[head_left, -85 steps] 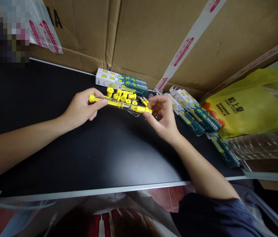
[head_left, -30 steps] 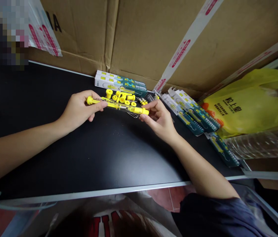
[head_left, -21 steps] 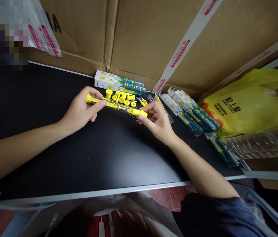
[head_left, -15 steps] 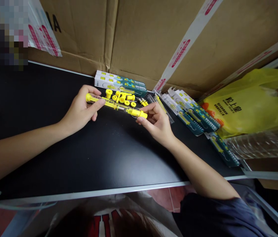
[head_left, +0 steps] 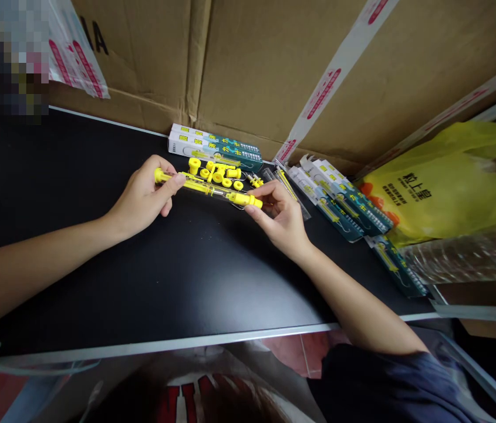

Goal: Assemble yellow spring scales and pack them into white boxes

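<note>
Behind everything, tall brown cardboard (head_left: 274,70); in front, a black tabletop (head_left: 177,282), with a yellow plastic bag (head_left: 445,182) at the right. Toward the back, slim printed cartons (head_left: 215,144) — more beside the bag. Closed around one end of a clear tube (head_left: 203,187) with yellow fittings, the left hand (head_left: 146,191); pinched on the other end, the right hand (head_left: 285,220). Between both hands, slightly slanted above the tabletop, the tube — and just behind, loose yellow parts (head_left: 218,177).
</note>
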A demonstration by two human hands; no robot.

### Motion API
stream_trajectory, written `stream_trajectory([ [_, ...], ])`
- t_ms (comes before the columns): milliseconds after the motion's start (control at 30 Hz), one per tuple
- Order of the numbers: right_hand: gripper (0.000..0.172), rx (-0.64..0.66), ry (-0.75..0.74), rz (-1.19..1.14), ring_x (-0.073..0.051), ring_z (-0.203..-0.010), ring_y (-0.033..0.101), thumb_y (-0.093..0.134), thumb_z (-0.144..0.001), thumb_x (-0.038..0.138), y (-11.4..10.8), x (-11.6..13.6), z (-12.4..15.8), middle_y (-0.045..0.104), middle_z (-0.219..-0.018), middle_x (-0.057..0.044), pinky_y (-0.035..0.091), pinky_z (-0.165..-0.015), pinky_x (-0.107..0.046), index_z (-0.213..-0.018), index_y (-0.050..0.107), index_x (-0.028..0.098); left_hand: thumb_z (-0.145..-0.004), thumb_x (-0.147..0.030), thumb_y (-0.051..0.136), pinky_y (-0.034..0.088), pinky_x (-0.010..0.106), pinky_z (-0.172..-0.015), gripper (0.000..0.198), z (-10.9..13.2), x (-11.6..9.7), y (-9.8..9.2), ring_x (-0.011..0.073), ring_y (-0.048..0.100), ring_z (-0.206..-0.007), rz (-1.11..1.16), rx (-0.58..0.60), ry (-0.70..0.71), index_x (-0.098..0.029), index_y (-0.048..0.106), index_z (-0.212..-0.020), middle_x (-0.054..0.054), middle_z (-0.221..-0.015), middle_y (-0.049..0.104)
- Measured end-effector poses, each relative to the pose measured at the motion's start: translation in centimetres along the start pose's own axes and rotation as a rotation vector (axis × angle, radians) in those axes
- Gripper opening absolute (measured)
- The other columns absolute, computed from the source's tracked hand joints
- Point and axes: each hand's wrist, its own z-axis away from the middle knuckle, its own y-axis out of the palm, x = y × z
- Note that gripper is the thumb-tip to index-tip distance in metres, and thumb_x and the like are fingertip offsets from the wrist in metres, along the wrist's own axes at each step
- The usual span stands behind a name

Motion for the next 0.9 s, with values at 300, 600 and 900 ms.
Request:
stream_trajectory([
  [300, 0.032, 0.021, 0.017, -0.020, -0.016, -0.078, 0.061, 0.066, -0.090, 0.051, 0.44, -0.19, 0.30, 0.058, -0.092, -0.002, 0.054, -0.069, -0.032, -0.100, 0.051, 0.025, -0.090, -0.031, 0.060, 0.030, 0.021, -0.036, 0.019, 0.08, -0.36, 0.09, 0.0063, 0.047, -0.037, 0.004, 0.003, 0.000, -0.023, 0.044, -0.087, -0.009, -0.061, 0.044],
  [600, 0.032, 0.065, 0.043, -0.085, -0.012, -0.063, 0.059, 0.066, -0.090, 0.050, 0.46, 0.23, 0.31, 0.059, -0.080, 0.002, 0.048, -0.054, -0.028, -0.099, 0.048, 0.026, -0.088, -0.036, 0.064, 0.029, 0.023, -0.036, 0.023, 0.05, -0.36, 0.15, 0.0066, 0.047, -0.037, 0.040, 0.010, -0.015, -0.024, 0.044, -0.085, -0.008, -0.062, 0.047],
  [900, 0.024, -0.046, -0.092, 0.044, -0.018, -0.091, 0.060, 0.072, -0.087, 0.044, -0.03, 0.36, -0.13, 0.059, -0.098, -0.004, 0.057, -0.074, -0.033, -0.095, 0.061, 0.024, -0.089, -0.033, 0.063, 0.028, 0.019, -0.033, 0.021, -0.02, -0.40, 0.11, 0.0056, 0.047, -0.037, 0.062, 0.013, -0.043, -0.024, 0.044, -0.086, -0.008, -0.062, 0.047],
])
